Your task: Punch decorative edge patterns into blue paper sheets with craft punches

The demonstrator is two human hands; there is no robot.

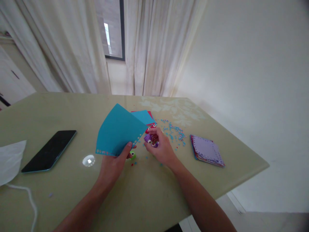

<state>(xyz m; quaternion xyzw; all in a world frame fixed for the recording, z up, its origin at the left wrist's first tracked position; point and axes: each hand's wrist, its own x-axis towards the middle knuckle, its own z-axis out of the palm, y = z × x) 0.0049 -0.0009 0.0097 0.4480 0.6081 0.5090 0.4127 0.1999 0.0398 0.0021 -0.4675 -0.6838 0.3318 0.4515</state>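
Note:
A blue sheet of paper (119,129) with small holes punched along two of its edges is pinched in my left hand (118,154), thumb on top. My right hand (160,148) curls its fingers around a small purple paper punch (148,138) with a googly eye, just right of the sheet's edge. A green punch (132,155) shows partly behind my left thumb. Beyond my right fingers sits a red punch (151,128), partly hidden. Blue and red sheets (143,116) lie on the table behind the held paper.
Punched paper bits (176,130) are scattered to the right of the sheets. A stack of purple and coloured papers (207,150) lies at right. On the left are a dark tablet (50,150), a white sheet (11,161) and a white cable (31,196).

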